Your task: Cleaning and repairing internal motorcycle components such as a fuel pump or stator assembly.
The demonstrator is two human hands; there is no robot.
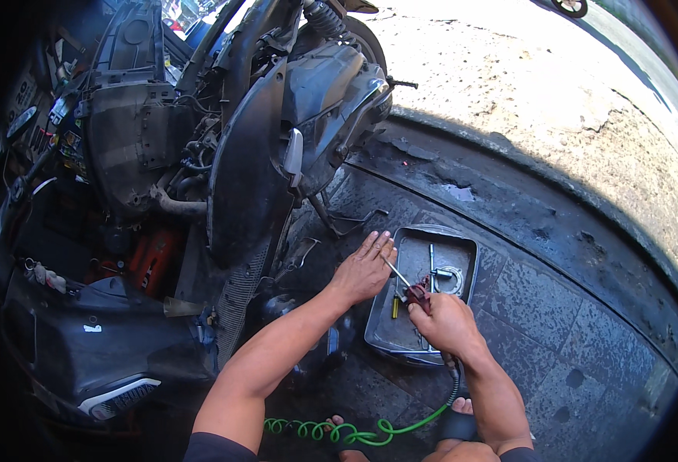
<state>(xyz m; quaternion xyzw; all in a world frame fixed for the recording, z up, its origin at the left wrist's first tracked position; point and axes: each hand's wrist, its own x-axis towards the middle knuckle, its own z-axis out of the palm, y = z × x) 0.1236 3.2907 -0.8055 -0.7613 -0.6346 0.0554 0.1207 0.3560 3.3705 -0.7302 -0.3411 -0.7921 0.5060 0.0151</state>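
My right hand (448, 323) is wrapped round an air blow gun (416, 295) with a dark red body and a thin metal nozzle. A green coiled hose (420, 422) runs from the bottom of its handle toward the lower left. The nozzle tip points at my left hand (364, 271), which lies flat with fingers stretched out, beside the tray's left edge. Below the gun sits a grey rectangular tray (410, 245). It holds a metal T-shaped tool (431, 258), a pale metal ring (450, 281) and a yellow-handled tool (395, 308). My right hand partly hides the tray's lower end.
A partly stripped scooter (258, 165) stands at the upper left, its side stand (358, 222) reaching toward the tray. A dark body panel (108, 331) lies at lower left. Dark tiled floor (539, 308) extends right, bounded by a raised kerb (524, 173). Bare feet show below.
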